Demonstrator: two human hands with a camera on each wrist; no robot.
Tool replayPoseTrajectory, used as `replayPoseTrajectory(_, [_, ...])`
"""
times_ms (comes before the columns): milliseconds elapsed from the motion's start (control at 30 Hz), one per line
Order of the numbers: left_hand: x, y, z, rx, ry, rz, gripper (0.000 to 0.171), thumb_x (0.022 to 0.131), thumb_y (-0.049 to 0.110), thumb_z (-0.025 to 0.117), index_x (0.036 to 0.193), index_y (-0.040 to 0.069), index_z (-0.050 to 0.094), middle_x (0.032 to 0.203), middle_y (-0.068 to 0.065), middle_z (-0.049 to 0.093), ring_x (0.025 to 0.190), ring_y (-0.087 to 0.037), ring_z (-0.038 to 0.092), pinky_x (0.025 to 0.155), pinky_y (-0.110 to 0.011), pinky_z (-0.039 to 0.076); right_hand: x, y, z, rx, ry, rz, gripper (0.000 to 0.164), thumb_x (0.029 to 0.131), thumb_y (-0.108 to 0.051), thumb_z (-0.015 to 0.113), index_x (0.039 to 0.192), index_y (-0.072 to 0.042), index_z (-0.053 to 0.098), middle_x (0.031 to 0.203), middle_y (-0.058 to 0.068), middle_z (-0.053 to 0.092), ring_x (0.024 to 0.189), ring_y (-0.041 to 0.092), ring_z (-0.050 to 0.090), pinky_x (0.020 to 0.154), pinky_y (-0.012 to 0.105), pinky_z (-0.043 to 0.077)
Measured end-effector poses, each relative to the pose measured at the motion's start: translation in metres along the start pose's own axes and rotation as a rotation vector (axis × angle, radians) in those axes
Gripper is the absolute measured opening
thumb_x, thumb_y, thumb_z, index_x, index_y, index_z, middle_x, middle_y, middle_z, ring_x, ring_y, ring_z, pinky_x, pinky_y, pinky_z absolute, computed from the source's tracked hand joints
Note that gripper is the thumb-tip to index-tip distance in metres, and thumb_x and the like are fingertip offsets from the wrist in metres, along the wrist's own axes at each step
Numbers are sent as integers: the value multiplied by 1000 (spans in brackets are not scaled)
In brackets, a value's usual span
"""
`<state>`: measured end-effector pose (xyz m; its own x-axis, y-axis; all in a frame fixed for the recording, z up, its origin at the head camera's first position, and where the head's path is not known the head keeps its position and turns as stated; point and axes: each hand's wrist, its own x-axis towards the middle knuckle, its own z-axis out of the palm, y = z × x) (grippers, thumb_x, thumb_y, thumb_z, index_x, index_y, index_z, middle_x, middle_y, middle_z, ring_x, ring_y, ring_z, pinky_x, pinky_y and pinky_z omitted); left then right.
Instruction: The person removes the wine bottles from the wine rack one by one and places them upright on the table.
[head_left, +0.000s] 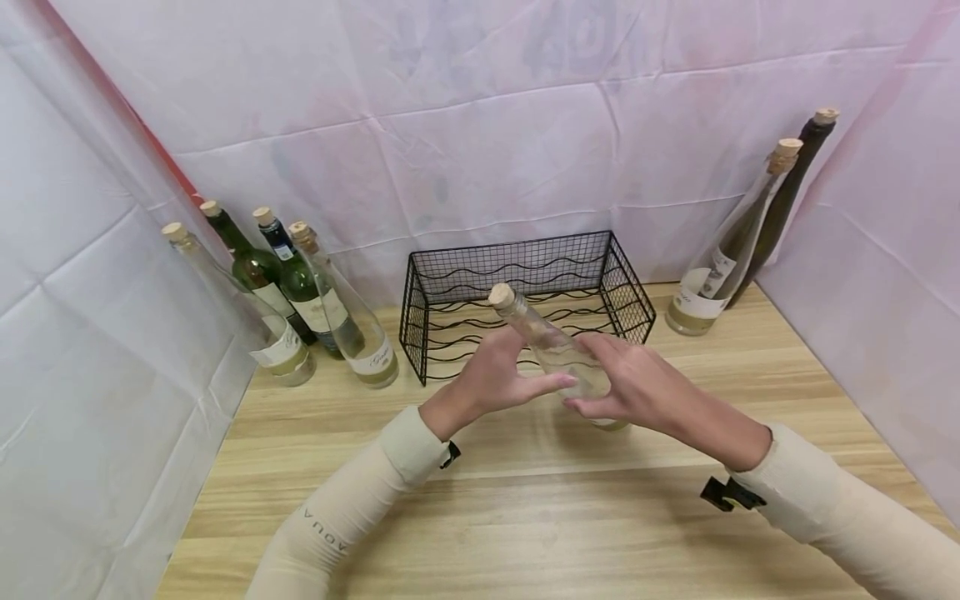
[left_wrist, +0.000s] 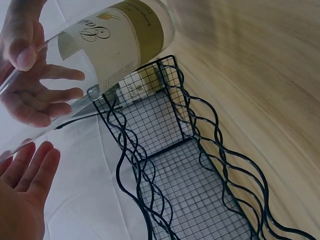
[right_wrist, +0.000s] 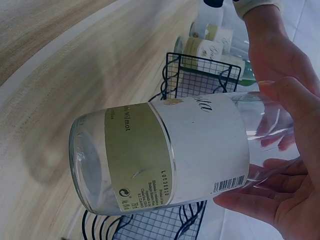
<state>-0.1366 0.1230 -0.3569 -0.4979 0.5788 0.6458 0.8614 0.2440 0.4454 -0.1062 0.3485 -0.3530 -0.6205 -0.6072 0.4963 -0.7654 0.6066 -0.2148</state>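
A clear glass bottle (head_left: 542, 333) with a cork stopper slants over the front of a black wire rack (head_left: 510, 247), its neck toward the upper left. My right hand (head_left: 641, 385) grips its middle, thumb on the near side and fingers round the far side. In the right wrist view, a white and olive label (right_wrist: 200, 145) covers the bottle's lower body, above the right hand's (right_wrist: 292, 165) hold. My left hand (head_left: 495, 375) is beside the neck; in the left wrist view that hand's fingers (left_wrist: 37, 170) lie extended, fingertips at the glass.
Several corked bottles stand at the left: two clear ones (head_left: 360, 333) and two green ones (head_left: 311, 292). At the back right, a clear bottle (head_left: 701, 292) stands in front of a dark bottle (head_left: 787, 192). White cloth (head_left: 487, 125) hangs around the wooden table (head_left: 525, 525).
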Motion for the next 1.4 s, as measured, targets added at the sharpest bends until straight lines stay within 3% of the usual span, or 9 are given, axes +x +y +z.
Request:
replayPoseTrajectory(133, [0,0,-3,49,-22,26,57,78,41,75,123,13,53,118,1,59,110,-5,51,97,-22,42,-2,0,-4,-8,-5,20,71,70,-47,77,120,-3,52,96,15,65,78,25,63,59,38,56])
replayPoseTrajectory(400, [-1,-2,-8,176,18,215,66,79,39,75,129,4,50,124,-8,59,117,-10,50,99,-22,41,-4,3,-13,10,0,65,65,66,-45,79,113,-6,55,93,12,65,77,24,63,58,37,56])
replayPoseTrajectory(500, [-2,-2,-10,216,25,240,66,79,38,75,128,2,51,123,-9,59,116,-12,51,100,-22,41,-5,5,-16,-1,28,43,65,65,-44,80,112,-5,56,92,12,66,76,23,63,57,35,56])
replayPoseTrajectory(633, [-5,-2,-11,303,24,229,65,80,40,73,128,1,52,119,-10,61,111,-13,54,98,-21,41,-7,9,-21,-9,64,19,64,63,-43,81,109,-5,57,88,8,65,71,18,61,54,32,54])
replayPoseTrajectory(800, [-9,-3,-13,438,10,226,65,82,43,70,128,1,52,115,-10,64,106,-16,57,97,-21,43,-12,13,-30,-15,93,55,62,61,-41,83,107,-9,56,85,4,63,64,14,55,49,29,50])
replayPoseTrajectory(1033, [-15,-11,-21,621,3,218,61,83,43,68,125,0,55,116,-11,63,106,-21,57,98,-27,44,-20,25,-43,-48,152,65,61,57,-39,84,100,-8,55,82,7,63,70,21,62,53,35,55])
replayPoseTrajectory(1233, [-24,-24,-29,730,-17,164,56,87,41,62,127,2,55,119,-12,61,106,-24,56,94,-32,48,-30,33,-53,-45,164,166,65,54,-35,87,102,-5,55,87,12,64,73,27,64,56,40,57])
replayPoseTrajectory(1400, [-33,-36,-37,751,-29,88,57,87,41,62,129,3,53,121,-12,59,106,-25,53,86,-34,52,-38,38,-61,-47,171,257,64,55,-32,88,102,-3,56,88,14,66,74,29,64,56,43,57])
